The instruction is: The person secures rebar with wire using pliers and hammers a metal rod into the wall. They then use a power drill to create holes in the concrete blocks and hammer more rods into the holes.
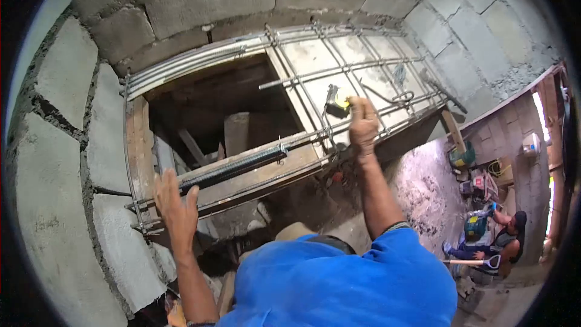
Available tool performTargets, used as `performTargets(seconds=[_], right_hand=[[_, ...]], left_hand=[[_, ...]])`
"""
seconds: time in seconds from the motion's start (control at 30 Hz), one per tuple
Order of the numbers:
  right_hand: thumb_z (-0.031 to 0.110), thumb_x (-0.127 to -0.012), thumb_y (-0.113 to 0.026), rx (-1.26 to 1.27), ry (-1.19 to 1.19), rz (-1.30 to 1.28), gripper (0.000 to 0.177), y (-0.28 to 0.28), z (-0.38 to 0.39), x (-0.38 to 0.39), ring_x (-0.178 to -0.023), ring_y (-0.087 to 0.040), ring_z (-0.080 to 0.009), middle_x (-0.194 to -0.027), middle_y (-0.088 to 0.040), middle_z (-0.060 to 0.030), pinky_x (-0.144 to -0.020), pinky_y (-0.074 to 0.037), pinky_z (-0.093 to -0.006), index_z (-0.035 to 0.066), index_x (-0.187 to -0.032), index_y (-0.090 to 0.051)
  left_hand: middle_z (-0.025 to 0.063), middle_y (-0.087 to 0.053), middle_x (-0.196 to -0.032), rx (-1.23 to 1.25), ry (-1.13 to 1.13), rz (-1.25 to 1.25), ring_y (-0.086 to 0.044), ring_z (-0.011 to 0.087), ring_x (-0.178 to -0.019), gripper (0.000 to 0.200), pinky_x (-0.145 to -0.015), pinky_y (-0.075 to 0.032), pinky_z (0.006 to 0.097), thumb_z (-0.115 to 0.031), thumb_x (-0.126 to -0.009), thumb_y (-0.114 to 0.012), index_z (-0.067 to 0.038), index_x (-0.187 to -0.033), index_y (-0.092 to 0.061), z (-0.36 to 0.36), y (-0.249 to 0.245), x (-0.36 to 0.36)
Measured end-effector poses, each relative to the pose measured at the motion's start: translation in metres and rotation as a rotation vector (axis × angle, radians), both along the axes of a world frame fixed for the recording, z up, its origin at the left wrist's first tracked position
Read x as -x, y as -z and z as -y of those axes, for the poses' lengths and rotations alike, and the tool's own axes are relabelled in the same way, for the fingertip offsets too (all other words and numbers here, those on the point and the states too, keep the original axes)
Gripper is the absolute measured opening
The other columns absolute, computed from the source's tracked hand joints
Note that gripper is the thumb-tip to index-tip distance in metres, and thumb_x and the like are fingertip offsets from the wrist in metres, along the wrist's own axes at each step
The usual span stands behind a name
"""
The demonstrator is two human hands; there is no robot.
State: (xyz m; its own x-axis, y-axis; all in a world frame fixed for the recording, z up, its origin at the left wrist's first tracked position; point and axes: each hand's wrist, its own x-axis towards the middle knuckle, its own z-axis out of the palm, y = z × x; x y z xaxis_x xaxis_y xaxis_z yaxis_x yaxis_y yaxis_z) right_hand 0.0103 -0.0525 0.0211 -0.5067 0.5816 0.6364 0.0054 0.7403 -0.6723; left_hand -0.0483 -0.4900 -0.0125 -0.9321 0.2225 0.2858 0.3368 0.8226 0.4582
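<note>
My right hand (364, 122) is closed at the near edge of the white panel (307, 54), its fingers pinching a black and yellow tape measure (339, 102). Under and around the tape measure runs a grid of steel rebar (348, 68) over the panel. On the left, my left hand (177, 204) is raised with its fingers stretched and thumb apart, holding nothing, beside the near left corner of the wooden frame (140, 145). Dark ribbed bars (233, 168) lie along the frame's near side, just right of that hand.
Block walls (212, 0) close in the back and left. A square opening (224, 103) drops inside the frame. Pliers-like tool (445, 92) rests at the panel's right end. Lower right, another person (508, 242) sits near a shovel (469, 261) and a green container (475, 228).
</note>
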Motion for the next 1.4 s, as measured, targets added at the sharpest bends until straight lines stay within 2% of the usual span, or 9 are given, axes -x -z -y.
performTargets(seconds=[0.07,0.27,0.67,0.8,0.9,1.0,1.13,1.2,1.4], right_hand=[[0.028,-0.103,-0.06,0.044,0.028,-0.078,0.024,0.016,-0.034,-0.023,-0.083,-0.065,-0.0143,-0.089,-0.068,-0.0058,-0.071,-0.056,-0.0282,0.006,-0.099,-0.068],[0.023,-0.102,-0.064,0.014,0.206,-0.014,0.024,0.034,-0.056,-0.114,-0.079,-0.061,-0.0122,-0.087,-0.068,-0.0041,-0.072,-0.05,-0.0266,-0.001,-0.099,-0.067],[0.02,-0.101,-0.063,-0.106,0.364,0.079,0.021,0.022,-0.094,-0.171,-0.084,-0.065,-0.0178,-0.093,-0.071,-0.0096,-0.077,-0.053,-0.0308,0.001,-0.101,-0.07],[0.013,-0.096,-0.061,-1.298,0.639,0.699,0.03,0.03,-0.199,-0.194,-0.111,-0.066,-0.025,-0.117,-0.07,-0.0087,-0.099,-0.05,-0.0376,0.01,-0.126,-0.063],[0.029,-0.101,-0.059,-0.557,0.547,0.443,0.027,0.007,-0.269,-0.183,-0.107,-0.067,-0.0308,-0.109,-0.073,-0.013,-0.091,-0.054,-0.0389,0.007,-0.105,-0.075],[0.031,-0.104,-0.052,-0.591,0.514,0.504,0.038,0.027,-0.46,-0.198,-0.112,-0.063,-0.0365,-0.122,-0.067,-0.0214,-0.099,-0.048,-0.042,0.001,-0.123,-0.066],[0.03,-0.106,-0.046,-0.317,0.486,0.726,0.041,-0.022,-0.503,-0.184,-0.125,-0.054,-0.0379,-0.134,-0.06,-0.0223,-0.105,-0.043,-0.042,-0.001,-0.125,-0.064],[0.034,-0.105,-0.047,-0.686,0.495,0.84,0.044,0.028,-0.673,-0.213,-0.125,-0.054,-0.039,-0.133,-0.059,-0.0238,-0.104,-0.043,-0.0413,-0.001,-0.128,-0.062],[0.048,-0.101,-0.049,-0.549,0.502,0.766,0.054,0.061,-0.777,-0.246,-0.111,-0.062,-0.0424,-0.117,-0.067,-0.0261,-0.095,-0.047,-0.0487,0.003,-0.129,-0.062]], left_hand=[[0.0207,-0.055,-0.141,0.273,-0.009,-0.095,-0.04,0.0384,-0.141,0.063,-0.119,-0.023,0.0539,-0.037,-0.089,-0.072,-0.003,-0.14,-0.055,-0.011,0.018,0.007],[0.0147,-0.067,-0.12,0.208,-0.038,-0.13,-0.056,0.0331,-0.121,0.055,-0.116,-0.026,0.0543,-0.037,-0.086,-0.074,-0.008,-0.13,-0.063,-0.011,0.028,0.01],[0.016,-0.068,-0.115,0.085,-0.057,-0.09,-0.059,0.0329,-0.113,0.055,-0.115,-0.028,0.0519,-0.038,-0.083,-0.078,-0.003,-0.123,-0.066,-0.007,0.022,0.01],[0.0143,-0.07,-0.108,0.077,-0.101,-0.114,-0.06,0.0332,-0.109,0.057,-0.111,-0.034,0.0513,-0.05,-0.077,-0.079,-0.008,-0.115,-0.07,-0.014,0.014,0.009],[0.0171,-0.071,-0.101,-0.005,-0.083,-0.198,-0.064,0.0325,-0.103,0.062,-0.108,-0.036,0.0498,-0.052,-0.079,-0.077,-0.001,-0.115,-0.069,-0.01,0.018,0.012],[0.0176,-0.071,-0.109,0.026,-0.125,-0.211,-0.063,0.033,-0.107,0.068,-0.109,-0.033,0.0499,-0.055,-0.084,-0.073,0.0,-0.123,-0.066,-0.004,0.029,0.01],[0.0226,-0.066,-0.12,0.062,-0.304,-0.229,-0.057,0.0382,-0.121,0.066,-0.109,-0.037,0.0512,-0.051,-0.086,-0.072,0.001,-0.126,-0.064,-0.02,0.044,-0.018],[0.0243,-0.061,-0.128,-0.075,-0.546,-0.39,-0.05,0.0402,-0.128,0.059,-0.107,-0.039,0.0507,-0.042,-0.091,-0.071,-0.001,-0.131,-0.06,-0.041,0.057,-0.05],[0.0196,-0.056,-0.135,-0.222,-0.789,0.169,-0.055,0.0416,-0.119,0.054,-0.099,-0.048,0.0579,-0.04,-0.102,-0.058,-0.007,-0.144,-0.049,-0.133,0.14,-0.291]])
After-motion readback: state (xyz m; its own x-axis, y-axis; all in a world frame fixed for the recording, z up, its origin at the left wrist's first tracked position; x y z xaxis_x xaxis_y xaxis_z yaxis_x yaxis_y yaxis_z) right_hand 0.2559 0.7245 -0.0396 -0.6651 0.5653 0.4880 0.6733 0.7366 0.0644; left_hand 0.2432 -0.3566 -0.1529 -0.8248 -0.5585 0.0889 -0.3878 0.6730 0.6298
